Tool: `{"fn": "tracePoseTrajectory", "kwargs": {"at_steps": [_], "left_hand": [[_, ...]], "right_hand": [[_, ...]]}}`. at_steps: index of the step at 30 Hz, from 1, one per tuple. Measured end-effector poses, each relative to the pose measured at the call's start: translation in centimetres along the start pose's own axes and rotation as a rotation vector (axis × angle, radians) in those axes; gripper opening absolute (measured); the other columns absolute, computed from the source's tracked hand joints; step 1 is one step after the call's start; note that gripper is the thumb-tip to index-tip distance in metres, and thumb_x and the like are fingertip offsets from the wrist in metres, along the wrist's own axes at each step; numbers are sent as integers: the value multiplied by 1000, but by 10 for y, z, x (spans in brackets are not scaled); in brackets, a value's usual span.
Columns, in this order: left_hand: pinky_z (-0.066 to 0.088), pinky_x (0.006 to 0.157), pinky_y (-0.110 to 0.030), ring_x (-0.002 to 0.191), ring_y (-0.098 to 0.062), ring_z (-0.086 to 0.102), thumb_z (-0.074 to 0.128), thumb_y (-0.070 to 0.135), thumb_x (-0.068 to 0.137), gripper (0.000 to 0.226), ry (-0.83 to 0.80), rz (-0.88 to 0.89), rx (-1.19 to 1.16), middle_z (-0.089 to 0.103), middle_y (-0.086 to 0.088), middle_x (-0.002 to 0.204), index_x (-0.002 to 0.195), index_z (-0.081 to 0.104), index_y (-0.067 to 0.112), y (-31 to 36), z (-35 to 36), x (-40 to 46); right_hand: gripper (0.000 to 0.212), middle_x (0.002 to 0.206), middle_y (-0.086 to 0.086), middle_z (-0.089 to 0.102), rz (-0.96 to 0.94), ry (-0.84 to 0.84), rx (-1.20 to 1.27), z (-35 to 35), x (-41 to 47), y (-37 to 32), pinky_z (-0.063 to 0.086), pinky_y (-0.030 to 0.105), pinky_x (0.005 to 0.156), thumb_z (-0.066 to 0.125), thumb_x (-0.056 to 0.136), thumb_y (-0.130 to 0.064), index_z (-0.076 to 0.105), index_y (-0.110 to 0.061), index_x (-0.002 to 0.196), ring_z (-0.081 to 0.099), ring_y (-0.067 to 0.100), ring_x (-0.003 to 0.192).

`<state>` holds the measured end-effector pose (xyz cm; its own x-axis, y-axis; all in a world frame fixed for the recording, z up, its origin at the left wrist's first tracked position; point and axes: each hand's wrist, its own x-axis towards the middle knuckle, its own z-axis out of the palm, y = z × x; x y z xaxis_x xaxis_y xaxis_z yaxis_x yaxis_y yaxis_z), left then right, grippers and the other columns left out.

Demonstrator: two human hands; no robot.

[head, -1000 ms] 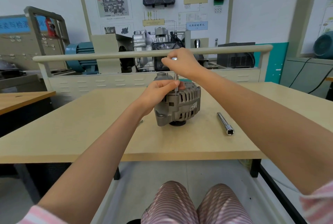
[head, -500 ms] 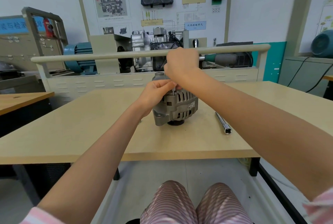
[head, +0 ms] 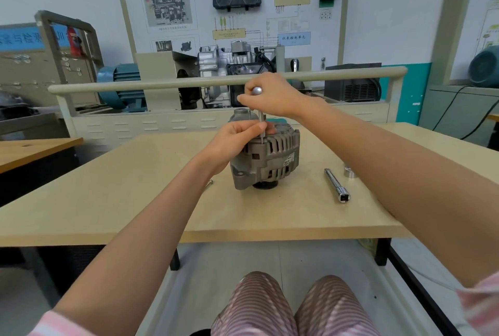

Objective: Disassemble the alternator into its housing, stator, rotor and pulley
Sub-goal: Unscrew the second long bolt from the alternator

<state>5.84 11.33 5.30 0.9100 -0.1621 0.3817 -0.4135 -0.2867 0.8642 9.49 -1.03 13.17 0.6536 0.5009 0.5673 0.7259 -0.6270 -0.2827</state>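
Note:
A grey alternator (head: 272,158) stands on the beige table (head: 135,187) with its black pulley (head: 266,185) underneath. My left hand (head: 233,141) rests on the alternator's top left and its fingertips pinch the thin shaft of a metal driver tool (head: 260,122) that stands upright on the housing. My right hand (head: 270,96) grips the tool's handle from above; a rounded silver end shows at its top. Where the tool's tip meets the housing is hidden by my fingers.
A silver extension bar (head: 336,185) lies on the table right of the alternator, with a silver socket (head: 350,171) behind it. A small bolt (head: 209,182) lies by my left wrist. A beige rail (head: 216,82) and a training stand rise behind the table.
My right hand has turned on the tool's handle, so the silver end now shows. The left hand stays on the shaft and housing. The alternator has not moved.

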Motion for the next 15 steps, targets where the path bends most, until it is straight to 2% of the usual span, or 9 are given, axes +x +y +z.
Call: {"fn": "tracePoseTrajectory", "kwargs": {"at_steps": [2, 5, 8, 11, 15], "left_hand": [[44, 83, -19, 104, -7, 64, 57, 32, 95, 16, 27, 3, -4, 73, 9, 106, 96, 73, 31, -1, 0, 2], [48, 80, -17, 97, -6, 67, 62, 28, 92, 13, 59, 19, -34, 75, 7, 101, 91, 75, 28, -3, 2, 3], [50, 68, -11, 84, -2, 69, 63, 22, 91, 13, 75, 39, -62, 76, 8, 89, 85, 74, 26, -3, 3, 3], [48, 63, -9, 74, 2, 68, 62, 17, 93, 14, 98, 45, -55, 75, 12, 79, 87, 73, 22, -3, 4, 3], [49, 66, -11, 77, 1, 68, 59, 20, 95, 19, 91, 42, -51, 75, 12, 80, 85, 73, 27, -3, 5, 0]], "right_hand": [[34, 55, -2, 42, -29, -1, -185, -2, -1, -2, 32, 26, 52, 53, 88, -25, 43, -23, 56, 42, 18, 61], [31, 59, -4, 39, -28, 109, -508, 0, -3, -5, 24, 24, 47, 46, 90, -28, 41, -17, 62, 44, 20, 63], [17, 63, 0, 38, 134, 218, -731, 9, -6, -15, 24, 24, 47, 45, 92, -19, 45, -13, 77, 39, 17, 53], [10, 62, 1, 37, 212, 234, -820, 13, -7, -25, 25, 24, 46, 48, 92, -11, 50, -12, 82, 36, 16, 49], [17, 62, -1, 37, 67, 262, -702, 13, -10, -25, 30, 29, 55, 45, 92, -22, 46, -15, 78, 44, 20, 65]]}}
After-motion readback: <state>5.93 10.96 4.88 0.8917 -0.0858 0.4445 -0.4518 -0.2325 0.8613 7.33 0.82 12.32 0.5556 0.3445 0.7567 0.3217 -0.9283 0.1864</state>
